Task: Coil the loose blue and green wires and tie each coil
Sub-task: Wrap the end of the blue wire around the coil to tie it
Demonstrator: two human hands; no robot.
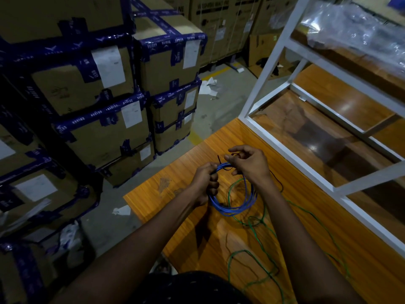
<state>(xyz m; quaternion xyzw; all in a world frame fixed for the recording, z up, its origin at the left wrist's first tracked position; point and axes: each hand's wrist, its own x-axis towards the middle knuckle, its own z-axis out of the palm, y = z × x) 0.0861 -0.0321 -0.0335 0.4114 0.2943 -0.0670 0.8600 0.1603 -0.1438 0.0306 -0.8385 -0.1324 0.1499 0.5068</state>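
Stacked cardboard boxes (87, 88) w/ blue tape & white labels fill the floor off the counter's left side. A white metal rack (271, 69) stands on the counter's right half, w/ clear plastic wrap (350, 25) on its top shelf. The counter (175, 194) is glossy orange wood-grain.

The green wire (260, 222) lies loose on the counter's near half. It's thin, in sprawling uneven loops, w/ strands running twd the near edge & out to the right under the right arm.

The blue wire (230, 210) is already a multi-turn coil, held above the counter's middle. It's oval, w/ its long axis running far-to-near. Its top end is up in the hands & its bottom arc sits low by the counter surface; touching or not, can't tell. The turns are bunched tight at the top & fan slightly at the bottom. It's bright blue w/ a smooth jacket.

The L hand (206, 181) grips the coil's upper left, fingers (213, 178) curled round the bundled turns. The R hand (249, 163) sits over the coil's top, thumb & forefinger pinched narrow on a thin black tie (219, 160), other fingers loosely bent. The tie crosses the bundle, w/ one end sticking up btwn the hands. A dark strand trails onto the counter past the right wrist.
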